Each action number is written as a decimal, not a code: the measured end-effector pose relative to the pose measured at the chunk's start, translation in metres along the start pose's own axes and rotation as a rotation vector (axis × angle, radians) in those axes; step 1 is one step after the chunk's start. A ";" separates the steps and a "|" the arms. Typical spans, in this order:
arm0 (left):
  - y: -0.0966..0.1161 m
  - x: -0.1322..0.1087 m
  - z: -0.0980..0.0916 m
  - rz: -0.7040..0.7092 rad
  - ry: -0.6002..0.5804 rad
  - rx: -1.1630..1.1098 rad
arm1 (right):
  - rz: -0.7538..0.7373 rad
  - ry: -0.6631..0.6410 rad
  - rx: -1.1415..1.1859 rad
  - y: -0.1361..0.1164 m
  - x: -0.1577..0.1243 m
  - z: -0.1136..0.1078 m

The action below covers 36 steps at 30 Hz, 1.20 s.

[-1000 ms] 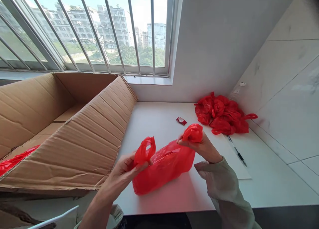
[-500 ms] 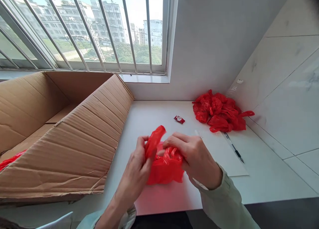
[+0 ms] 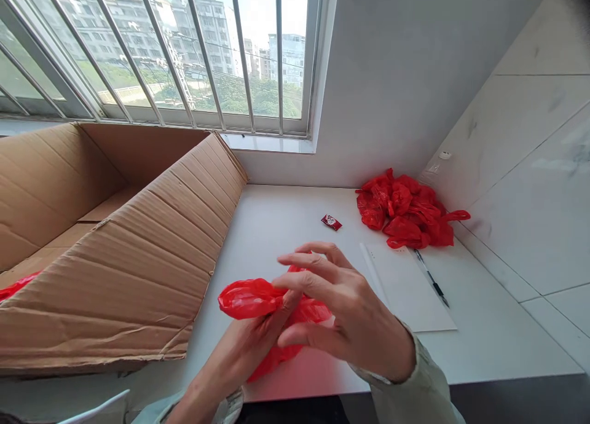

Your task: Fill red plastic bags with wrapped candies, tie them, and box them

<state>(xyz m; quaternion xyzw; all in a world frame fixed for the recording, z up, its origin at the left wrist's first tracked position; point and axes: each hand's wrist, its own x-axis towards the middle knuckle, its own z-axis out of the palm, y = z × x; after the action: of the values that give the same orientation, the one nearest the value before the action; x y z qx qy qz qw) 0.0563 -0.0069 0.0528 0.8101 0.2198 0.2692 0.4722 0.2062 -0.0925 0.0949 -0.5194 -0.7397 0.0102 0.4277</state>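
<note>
A thin red plastic bag (image 3: 251, 298) is bunched in my left hand (image 3: 251, 344), which is closed around it near the table's front edge. One rounded end of the bag sticks out to the left above my thumb; the rest hangs below and behind both hands. My right hand (image 3: 341, 307) is over the bag, its fingers apart and curved, the fingertips close to my left hand. Part of the bag is hidden behind my right hand.
An open cardboard box (image 3: 152, 258) stands on the left, with some red plastic (image 3: 18, 285) inside. A heap of red plastic bags (image 3: 408, 209) lies at the back right. Nearby are white paper (image 3: 410, 295), a pen (image 3: 432, 278) and a small red packet (image 3: 331, 222) on the white table (image 3: 498, 325).
My left hand has turned, so the bag's gathered end now points left instead of up. My right hand has let go of the bag and spread its fingers.
</note>
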 end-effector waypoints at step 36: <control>-0.022 -0.002 0.010 0.306 0.168 0.411 | 0.609 0.030 0.925 0.037 -0.053 0.063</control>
<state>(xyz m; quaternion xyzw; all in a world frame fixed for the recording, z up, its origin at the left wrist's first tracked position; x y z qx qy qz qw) 0.0588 -0.0043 0.0292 0.8874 0.1833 0.3536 0.2319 0.1989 -0.0896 0.0043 -0.4680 -0.4684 0.4498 0.5994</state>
